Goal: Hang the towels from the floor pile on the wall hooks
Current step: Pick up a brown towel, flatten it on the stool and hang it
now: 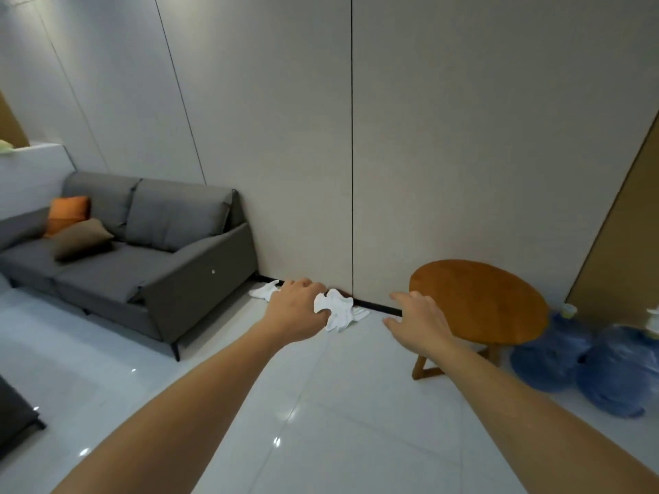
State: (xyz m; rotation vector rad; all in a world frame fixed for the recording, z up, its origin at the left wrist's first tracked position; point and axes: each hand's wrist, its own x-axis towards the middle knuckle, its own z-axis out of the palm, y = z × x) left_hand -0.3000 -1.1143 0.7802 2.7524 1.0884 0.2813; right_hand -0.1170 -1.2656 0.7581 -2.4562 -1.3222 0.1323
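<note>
White towels lie in a loose pile point(263, 291) on the pale tiled floor at the foot of the wall, beside the sofa's end. My left hand point(296, 310) is stretched out over the pile and its fingers curl round a crumpled white towel point(337, 310), which bunches out to the right of the hand. More white cloth point(360, 314) shows just behind it by the black skirting. My right hand point(419, 320) hovers to the right, palm down, fingers spread and holding nothing. No wall hooks are in view.
A grey sofa point(142, 258) with orange and brown cushions stands at the left against the wall. A round wooden stool point(478, 301) sits just right of my right hand. Blue water jugs point(585, 365) lie on the floor at the far right. Glossy tiles point(321, 422) stretch in front.
</note>
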